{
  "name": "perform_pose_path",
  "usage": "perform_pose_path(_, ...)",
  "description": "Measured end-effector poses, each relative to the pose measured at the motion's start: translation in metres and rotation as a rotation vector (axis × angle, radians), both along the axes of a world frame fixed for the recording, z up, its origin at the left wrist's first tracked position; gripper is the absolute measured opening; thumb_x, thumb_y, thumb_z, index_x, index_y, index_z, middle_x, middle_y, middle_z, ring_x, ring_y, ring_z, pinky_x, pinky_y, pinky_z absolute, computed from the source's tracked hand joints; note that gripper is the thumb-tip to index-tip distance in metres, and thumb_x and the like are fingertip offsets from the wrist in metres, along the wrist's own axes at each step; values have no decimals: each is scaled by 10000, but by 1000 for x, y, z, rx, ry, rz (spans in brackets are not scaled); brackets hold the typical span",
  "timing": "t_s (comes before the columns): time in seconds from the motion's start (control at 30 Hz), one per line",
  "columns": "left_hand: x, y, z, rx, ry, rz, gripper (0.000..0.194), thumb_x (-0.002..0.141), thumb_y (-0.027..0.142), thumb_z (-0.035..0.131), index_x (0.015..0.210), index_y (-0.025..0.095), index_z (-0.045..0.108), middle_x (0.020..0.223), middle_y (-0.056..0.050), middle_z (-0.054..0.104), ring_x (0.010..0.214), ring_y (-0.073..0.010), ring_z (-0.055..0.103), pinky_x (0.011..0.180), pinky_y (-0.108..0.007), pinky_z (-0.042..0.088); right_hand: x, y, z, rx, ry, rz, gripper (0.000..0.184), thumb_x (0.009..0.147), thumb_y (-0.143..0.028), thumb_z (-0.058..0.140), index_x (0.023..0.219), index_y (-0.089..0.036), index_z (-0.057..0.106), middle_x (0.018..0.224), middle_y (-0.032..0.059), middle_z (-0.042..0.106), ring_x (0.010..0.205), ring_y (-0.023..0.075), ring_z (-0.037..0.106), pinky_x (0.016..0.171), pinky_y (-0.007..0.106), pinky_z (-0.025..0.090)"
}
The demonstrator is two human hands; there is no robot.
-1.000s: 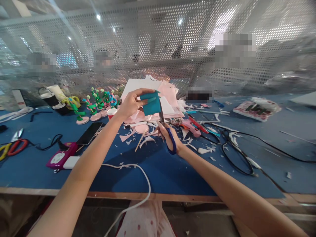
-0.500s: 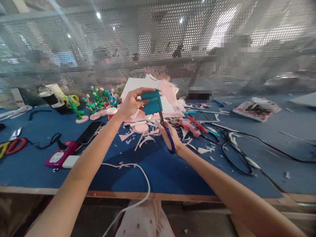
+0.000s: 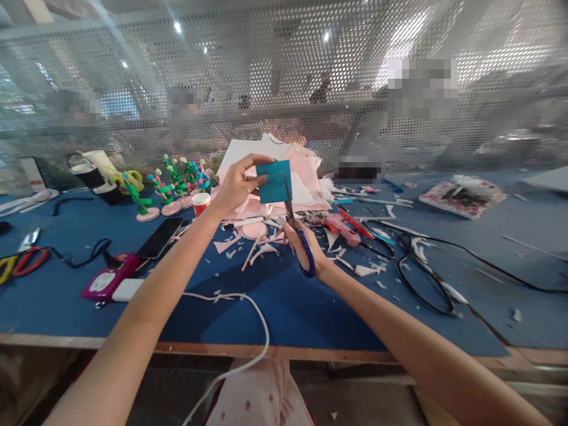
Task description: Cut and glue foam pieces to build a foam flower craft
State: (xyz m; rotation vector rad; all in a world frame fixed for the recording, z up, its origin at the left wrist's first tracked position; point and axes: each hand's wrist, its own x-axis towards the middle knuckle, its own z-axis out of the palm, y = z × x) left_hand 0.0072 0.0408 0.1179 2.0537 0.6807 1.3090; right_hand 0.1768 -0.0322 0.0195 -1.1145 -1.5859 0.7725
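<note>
Pinched between the fingers of my left hand (image 3: 242, 183) is a square teal sheet (image 3: 274, 184), held up above the table. My right hand (image 3: 304, 245) grips a pair of scissors (image 3: 306, 254) with dark blue handles, pointing upward. The blades overlap the sheet near its right edge; whether they are cutting into it I cannot tell. Behind the sheet lie white and pink sheets (image 3: 306, 160) in a pile. Below both hands, scraps and a pink disc (image 3: 254, 231) are scattered on the blue table (image 3: 284, 313).
Left stand small green plant-like crafts (image 3: 142, 198) on pink discs, a red-and-white cup (image 3: 201, 203), a phone (image 3: 160, 238), a purple power strip (image 3: 110, 277) and red-and-yellow-handled scissors (image 3: 29, 260). A pink glue gun (image 3: 344, 229) and black cable (image 3: 417, 275) lie right. A perforated screen (image 3: 284, 77) rises behind.
The teal sheet has shifted slightly right and shows more of its face, as the left fingers now cover less of it. My right hand and the scissors have barely moved.
</note>
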Motion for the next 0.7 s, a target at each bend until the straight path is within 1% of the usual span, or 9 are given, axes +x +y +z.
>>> perform_pose_path(0.1,5,-1,-3,25,-12,60,253,789,405,585,973,233,564,966,-18,616,620,-73,564,503,-191,474,0,1,-2,-7,-5,-12,430,768,-639,450,692,-216,448,538,-24,420,527,131,409,500,282,322)
perform_pose_path(0.2,12,-2,-8,104,-53,190,184,823,382,544,904,217,558,860,-10,621,707,-102,576,583,-211,473,-1,1,-3,-11,-29,-31,449,738,-666,467,673,-223,428,538,-23,426,536,139,415,513,288,332)
perform_pose_path(0.3,18,-5,-12,209,-92,347,119,845,321,522,867,206,543,878,-18,624,831,-124,574,687,-233,461,-2,0,-1,24,-85,-46,469,738,-682,441,656,-222,418,578,-10,461,564,147,435,554,306,354)
perform_pose_path(0.43,23,-11,-18,299,-113,507,67,868,268,483,885,217,523,869,-22,609,854,-144,562,747,-271,450,-5,-4,1,32,-115,-29,483,752,-691,400,659,-217,428,619,7,492,605,158,468,584,315,369)
perform_pose_path(0.53,25,-15,-23,330,-130,560,96,893,281,430,927,232,506,910,-38,594,913,-167,556,815,-310,450,-8,-7,0,-11,-65,6,466,775,-672,392,683,-218,441,583,-14,460,563,139,449,542,293,362)
perform_pose_path(0.7,24,-12,-28,358,-138,581,184,908,355,388,1029,237,461,973,-58,554,1011,-185,533,881,-335,438,-13,-11,-2,-43,-9,39,455,784,-662,400,724,-215,457,574,-19,455,546,128,443,489,271,341)
